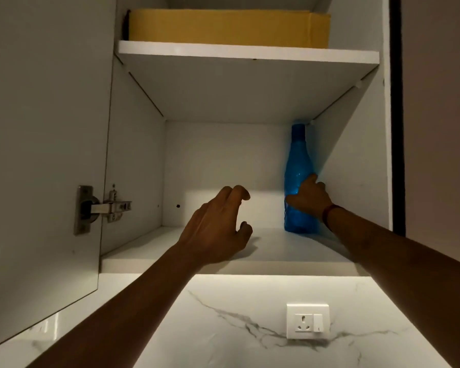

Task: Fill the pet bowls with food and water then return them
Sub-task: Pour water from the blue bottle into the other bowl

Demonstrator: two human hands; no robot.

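Note:
A tall blue plastic bottle (297,160) stands upright at the back right of the lower shelf (149,257) in an open wall cabinet. My right hand (310,196) is wrapped around the bottle's lower body, close to the cabinet's right wall. My left hand (217,227) hovers over the middle of the same shelf, fingers curled and apart, holding nothing. No pet bowl is in view.
The cabinet door (43,155) hangs open at the left on a metal hinge (101,208). A yellow cardboard box (229,27) fills the upper shelf. Below the cabinet is a marble-patterned wall with a white socket and switch (307,321).

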